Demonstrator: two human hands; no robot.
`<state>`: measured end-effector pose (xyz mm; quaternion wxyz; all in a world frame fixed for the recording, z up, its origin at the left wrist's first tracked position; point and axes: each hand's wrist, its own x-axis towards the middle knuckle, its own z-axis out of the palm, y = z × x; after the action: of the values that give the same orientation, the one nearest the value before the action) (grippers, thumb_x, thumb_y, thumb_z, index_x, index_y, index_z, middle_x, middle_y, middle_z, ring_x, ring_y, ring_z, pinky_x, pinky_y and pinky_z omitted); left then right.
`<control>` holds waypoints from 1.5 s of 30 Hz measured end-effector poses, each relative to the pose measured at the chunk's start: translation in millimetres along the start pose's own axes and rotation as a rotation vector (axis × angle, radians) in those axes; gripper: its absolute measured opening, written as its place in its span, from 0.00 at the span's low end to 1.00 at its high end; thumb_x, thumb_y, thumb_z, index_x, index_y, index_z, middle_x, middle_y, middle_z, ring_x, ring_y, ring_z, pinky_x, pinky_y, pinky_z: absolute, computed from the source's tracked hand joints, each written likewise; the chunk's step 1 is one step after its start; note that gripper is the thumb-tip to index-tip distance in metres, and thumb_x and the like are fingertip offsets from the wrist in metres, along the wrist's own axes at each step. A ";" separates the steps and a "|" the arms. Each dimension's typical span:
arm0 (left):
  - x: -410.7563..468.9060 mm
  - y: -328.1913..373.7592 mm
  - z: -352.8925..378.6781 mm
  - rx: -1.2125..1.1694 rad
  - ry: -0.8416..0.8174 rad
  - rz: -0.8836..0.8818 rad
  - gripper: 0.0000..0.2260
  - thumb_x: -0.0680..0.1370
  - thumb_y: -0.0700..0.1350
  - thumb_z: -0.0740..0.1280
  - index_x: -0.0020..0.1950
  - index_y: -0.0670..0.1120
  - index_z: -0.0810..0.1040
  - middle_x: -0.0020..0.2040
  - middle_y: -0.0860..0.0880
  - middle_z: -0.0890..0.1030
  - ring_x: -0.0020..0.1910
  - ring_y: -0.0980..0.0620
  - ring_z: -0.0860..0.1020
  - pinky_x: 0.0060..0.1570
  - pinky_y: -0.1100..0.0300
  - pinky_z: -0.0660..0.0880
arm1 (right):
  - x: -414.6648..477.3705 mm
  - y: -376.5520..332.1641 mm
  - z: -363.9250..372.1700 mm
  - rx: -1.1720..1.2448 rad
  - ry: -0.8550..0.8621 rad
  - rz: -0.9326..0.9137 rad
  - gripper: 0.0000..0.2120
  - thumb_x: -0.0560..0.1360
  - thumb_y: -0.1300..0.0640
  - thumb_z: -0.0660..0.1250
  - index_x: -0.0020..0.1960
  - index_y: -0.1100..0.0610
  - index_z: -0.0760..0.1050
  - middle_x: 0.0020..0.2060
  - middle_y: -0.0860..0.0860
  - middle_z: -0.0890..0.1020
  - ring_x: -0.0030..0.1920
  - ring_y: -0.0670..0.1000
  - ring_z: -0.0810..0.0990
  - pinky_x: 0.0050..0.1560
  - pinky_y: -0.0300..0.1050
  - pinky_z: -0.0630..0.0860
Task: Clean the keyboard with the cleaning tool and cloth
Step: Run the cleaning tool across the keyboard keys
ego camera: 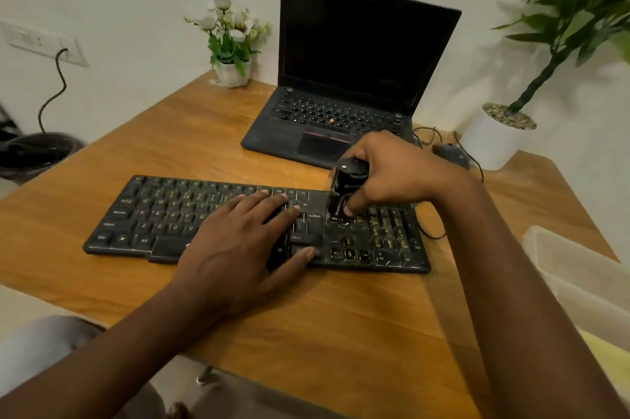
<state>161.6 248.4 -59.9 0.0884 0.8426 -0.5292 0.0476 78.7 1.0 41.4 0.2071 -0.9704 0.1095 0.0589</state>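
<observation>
A black keyboard (163,214) lies across the wooden desk (170,135). My left hand (238,241) rests flat on its right-middle keys, fingers straight and spread. My right hand (388,173) grips a small black cleaning tool (342,190) from above. The tool stands upright with its lower end on the keys just right of the Enter key. No cloth is in view.
An open black laptop (341,77) sits behind the keyboard. A small flower pot (233,72) stands at the back left, a black mouse (451,152) and a white potted plant (497,139) at the back right. A translucent plastic box (579,279) lies at the right edge.
</observation>
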 end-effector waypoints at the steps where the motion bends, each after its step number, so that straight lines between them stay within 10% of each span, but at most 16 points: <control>1: 0.5 0.0 0.1 0.004 -0.002 0.001 0.35 0.81 0.74 0.47 0.80 0.56 0.67 0.78 0.51 0.71 0.78 0.49 0.67 0.76 0.51 0.62 | -1.5 2.3 -2.1 -0.007 -0.010 0.007 0.17 0.65 0.57 0.86 0.51 0.54 0.85 0.44 0.49 0.88 0.45 0.48 0.87 0.48 0.53 0.85; 45: -1.2 1.5 1.3 0.020 0.031 -0.015 0.35 0.81 0.74 0.48 0.80 0.56 0.68 0.78 0.52 0.72 0.76 0.49 0.68 0.74 0.49 0.65 | -13.4 7.6 -9.5 -0.009 -0.076 0.051 0.17 0.66 0.57 0.86 0.52 0.53 0.84 0.44 0.48 0.88 0.44 0.47 0.87 0.42 0.45 0.81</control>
<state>159.7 248.6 -61.2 0.0883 0.8465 -0.5210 0.0653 64.6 -7.2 49.2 0.2052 -0.9653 0.1260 0.1015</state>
